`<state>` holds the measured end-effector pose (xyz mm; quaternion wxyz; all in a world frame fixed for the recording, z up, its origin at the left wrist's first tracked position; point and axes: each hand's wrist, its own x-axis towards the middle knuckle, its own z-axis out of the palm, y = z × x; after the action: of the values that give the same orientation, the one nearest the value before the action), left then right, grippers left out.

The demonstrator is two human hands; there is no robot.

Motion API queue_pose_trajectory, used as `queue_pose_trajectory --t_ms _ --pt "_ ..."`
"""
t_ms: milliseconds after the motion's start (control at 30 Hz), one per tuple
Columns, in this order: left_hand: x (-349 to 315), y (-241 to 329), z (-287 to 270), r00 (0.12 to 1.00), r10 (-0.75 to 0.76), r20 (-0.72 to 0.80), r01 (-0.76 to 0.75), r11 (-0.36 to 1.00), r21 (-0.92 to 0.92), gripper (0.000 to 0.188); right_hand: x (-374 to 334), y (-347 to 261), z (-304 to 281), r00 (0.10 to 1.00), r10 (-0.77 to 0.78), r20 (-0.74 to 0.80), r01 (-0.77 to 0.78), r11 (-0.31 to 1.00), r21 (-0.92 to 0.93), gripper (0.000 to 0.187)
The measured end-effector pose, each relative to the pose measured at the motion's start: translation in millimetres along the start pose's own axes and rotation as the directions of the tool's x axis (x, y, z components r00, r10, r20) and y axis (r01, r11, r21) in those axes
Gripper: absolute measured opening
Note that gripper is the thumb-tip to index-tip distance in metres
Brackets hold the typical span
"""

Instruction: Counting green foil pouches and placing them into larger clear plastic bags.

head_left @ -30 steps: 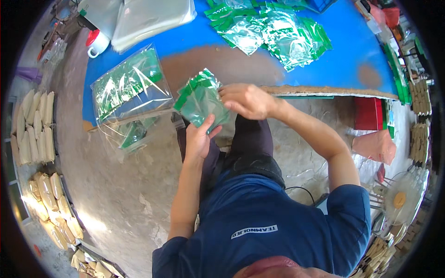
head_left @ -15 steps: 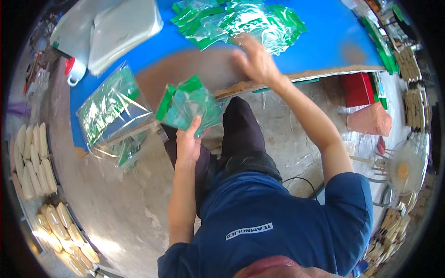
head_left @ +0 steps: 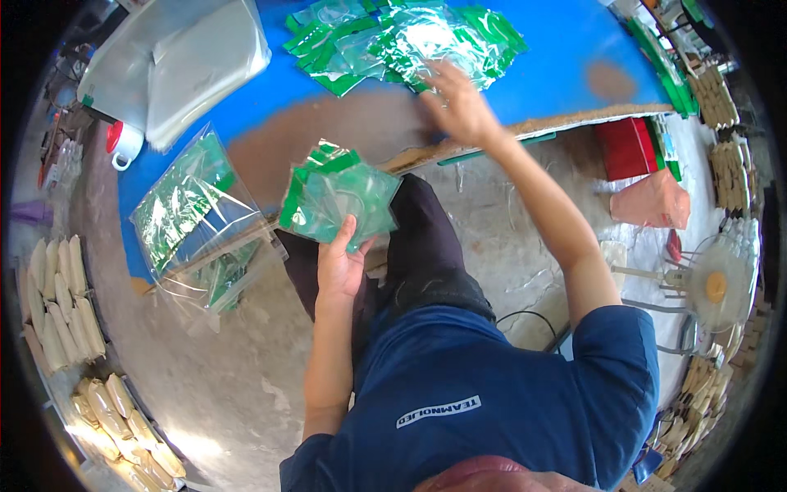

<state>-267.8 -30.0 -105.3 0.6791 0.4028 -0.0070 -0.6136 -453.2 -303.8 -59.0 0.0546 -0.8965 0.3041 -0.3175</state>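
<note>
Fanned between the thumb and fingers of my left hand is a small stack of green and clear plastic packets, held above my lap. My right hand reaches over the table's near edge, fingers spread, at the lower side of a loose pile of similar packets. Its fingertips meet or hover just over the pile; I cannot tell which. Left of the held stack, a large clear bag with green packets in it lies across the table edge and hangs partly over it.
The blue table has worn brown patches. Large clear plastic sheets or bags lie at its left, near a white mug with a red top. Below the right side are a red box, a pinkish bag and a fan.
My left hand has shifted slightly right, and its packets now show fanned out more evenly. My right hand stays by the pile, its fingers now nearer together. The whole view has shifted a little.
</note>
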Motion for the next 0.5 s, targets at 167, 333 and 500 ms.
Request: queue_pose_trajectory --t_ms 167,333,500 --pt "-5.3 -13.2 -3.3 0.991 -0.042 0.13 0.043 0.999 -0.01 0.044 -9.0 -3.5 -10.9 0.941 -0.113 0.318 0.166 0.976 -0.144 0.044" --pt "1.9 -27.5 11.7 0.988 -0.067 0.142 0.098 0.969 -0.225 0.044 -17.1 -86.6 9.8 0.91 -0.189 0.369 0.094 0.961 0.26 0.032" --pt "-0.1 -20.6 24.3 0.998 -0.046 0.042 0.054 0.976 -0.213 0.043 16.0 -26.8 27.0 0.964 -0.105 0.244 0.035 0.96 0.276 0.04"
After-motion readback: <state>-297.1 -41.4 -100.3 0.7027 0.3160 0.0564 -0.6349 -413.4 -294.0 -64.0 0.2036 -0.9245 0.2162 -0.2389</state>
